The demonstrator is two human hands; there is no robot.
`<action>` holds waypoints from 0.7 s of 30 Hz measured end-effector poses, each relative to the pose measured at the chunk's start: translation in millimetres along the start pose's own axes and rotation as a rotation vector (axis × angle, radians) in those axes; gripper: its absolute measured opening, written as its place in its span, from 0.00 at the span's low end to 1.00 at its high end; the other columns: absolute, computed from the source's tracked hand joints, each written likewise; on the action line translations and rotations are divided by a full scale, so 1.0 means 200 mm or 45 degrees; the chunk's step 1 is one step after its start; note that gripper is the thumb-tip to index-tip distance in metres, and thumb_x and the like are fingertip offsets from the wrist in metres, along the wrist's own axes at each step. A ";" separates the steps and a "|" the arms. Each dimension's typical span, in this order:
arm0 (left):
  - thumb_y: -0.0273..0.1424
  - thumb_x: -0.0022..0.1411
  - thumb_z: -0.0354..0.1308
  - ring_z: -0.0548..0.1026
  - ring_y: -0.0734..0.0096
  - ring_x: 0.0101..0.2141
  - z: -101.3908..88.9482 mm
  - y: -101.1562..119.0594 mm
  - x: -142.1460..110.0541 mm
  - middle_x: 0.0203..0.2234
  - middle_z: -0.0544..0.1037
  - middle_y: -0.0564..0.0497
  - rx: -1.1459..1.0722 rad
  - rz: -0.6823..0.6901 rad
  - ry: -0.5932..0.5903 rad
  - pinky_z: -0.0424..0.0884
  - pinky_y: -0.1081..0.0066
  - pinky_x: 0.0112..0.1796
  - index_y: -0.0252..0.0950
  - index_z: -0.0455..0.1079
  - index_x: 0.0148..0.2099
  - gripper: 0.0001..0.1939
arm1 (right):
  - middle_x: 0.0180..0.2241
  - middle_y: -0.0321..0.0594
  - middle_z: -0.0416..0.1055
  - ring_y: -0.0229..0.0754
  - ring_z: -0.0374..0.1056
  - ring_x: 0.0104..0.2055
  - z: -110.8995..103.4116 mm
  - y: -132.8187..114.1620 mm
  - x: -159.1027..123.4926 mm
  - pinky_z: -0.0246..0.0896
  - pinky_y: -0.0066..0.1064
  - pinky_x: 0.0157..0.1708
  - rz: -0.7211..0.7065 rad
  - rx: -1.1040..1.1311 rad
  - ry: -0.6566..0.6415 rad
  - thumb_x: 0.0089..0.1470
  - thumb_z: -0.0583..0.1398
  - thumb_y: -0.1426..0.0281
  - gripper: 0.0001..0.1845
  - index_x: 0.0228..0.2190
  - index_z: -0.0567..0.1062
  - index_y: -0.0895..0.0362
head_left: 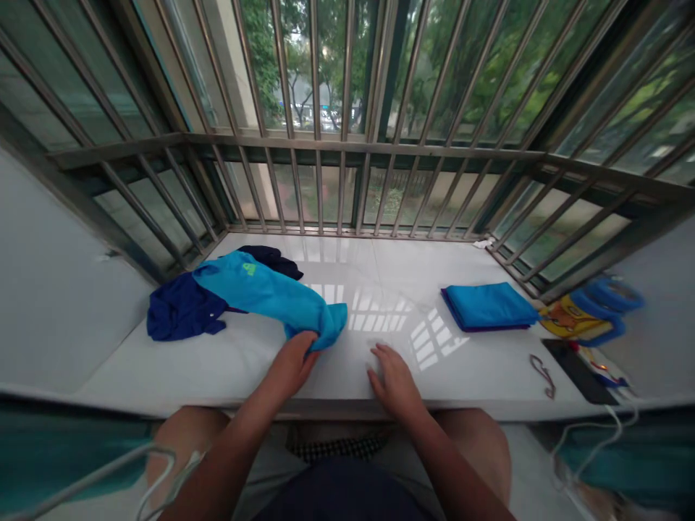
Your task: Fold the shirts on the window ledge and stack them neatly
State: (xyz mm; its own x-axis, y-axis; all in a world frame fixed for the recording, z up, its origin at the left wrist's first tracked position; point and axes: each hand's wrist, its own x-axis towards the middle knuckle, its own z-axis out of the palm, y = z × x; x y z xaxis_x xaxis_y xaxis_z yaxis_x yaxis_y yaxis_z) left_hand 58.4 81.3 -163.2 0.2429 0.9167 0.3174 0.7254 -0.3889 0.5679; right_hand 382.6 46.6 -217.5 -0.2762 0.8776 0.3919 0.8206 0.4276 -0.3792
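The light blue garment (266, 289) is a long, rumpled piece of cloth with a small bright green mark near its far left end, and it stretches slantwise across the left half of the white window ledge (352, 373). Its near right end is bunched up, and the fingers of the left hand (296, 362) are closed on that part. The right hand (394, 380) is beside it, holding nothing, its fingers parted and slightly bent; whether they touch the surface I cannot tell.

A dark blue garment (182, 311) lies partly under the far left end, and a black cloth (271, 259) lies just behind. To the right is a folded blue cloth (502, 300) on a purple layer, with a yellow and blue container (583, 315), a dark phone (578, 373) and a brown hook-shaped thing (543, 376) near it.

Metal bars (318, 181) close off the far edge, pale walls bound both sides, and a glossy stretch of ledge separates the two groups of cloth
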 end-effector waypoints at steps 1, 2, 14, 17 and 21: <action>0.32 0.69 0.55 0.82 0.51 0.54 0.07 -0.01 -0.03 0.54 0.84 0.41 0.039 0.046 -0.073 0.78 0.54 0.56 0.41 0.75 0.54 0.14 | 0.65 0.53 0.73 0.56 0.69 0.67 -0.02 0.00 0.00 0.65 0.53 0.68 0.012 -0.026 -0.002 0.69 0.59 0.65 0.23 0.62 0.74 0.55; 0.32 0.68 0.57 0.81 0.49 0.57 0.13 -0.03 -0.06 0.58 0.82 0.39 0.086 0.082 -0.121 0.76 0.49 0.59 0.41 0.75 0.55 0.15 | 0.64 0.53 0.73 0.56 0.69 0.67 -0.06 0.03 0.01 0.65 0.53 0.68 0.037 -0.067 0.002 0.70 0.59 0.65 0.21 0.61 0.75 0.56; 0.33 0.68 0.59 0.75 0.44 0.65 0.26 -0.11 -0.14 0.67 0.76 0.39 0.261 0.199 -0.128 0.67 0.40 0.67 0.40 0.75 0.56 0.15 | 0.55 0.72 0.74 0.71 0.72 0.56 -1.09 1.24 -0.58 0.69 0.58 0.53 1.201 -0.928 0.161 0.66 0.55 0.59 0.29 0.56 0.79 0.68; 0.33 0.67 0.59 0.75 0.44 0.65 0.26 -0.10 -0.14 0.67 0.75 0.39 0.258 0.193 -0.128 0.68 0.40 0.67 0.40 0.75 0.56 0.16 | 0.52 0.77 0.75 0.76 0.74 0.54 -1.25 1.48 -0.69 0.69 0.60 0.50 1.371 -0.892 0.167 0.63 0.55 0.54 0.36 0.57 0.77 0.73; 0.33 0.66 0.59 0.75 0.43 0.65 0.26 -0.10 -0.13 0.67 0.76 0.39 0.256 0.170 -0.146 0.68 0.40 0.66 0.41 0.76 0.56 0.17 | 0.46 0.74 0.79 0.73 0.77 0.49 -1.31 1.70 -0.73 0.71 0.57 0.48 1.428 -0.672 0.079 0.58 0.59 0.54 0.36 0.55 0.79 0.72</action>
State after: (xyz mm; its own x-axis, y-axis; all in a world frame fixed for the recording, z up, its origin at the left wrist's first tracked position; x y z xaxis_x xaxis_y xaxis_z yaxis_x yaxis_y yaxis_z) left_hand 70.9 69.6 -221.7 0.4081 0.8674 0.2847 0.7927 -0.4914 0.3608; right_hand 834.0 6.9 -184.6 0.7205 0.6841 0.1135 0.6930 -0.7046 -0.1524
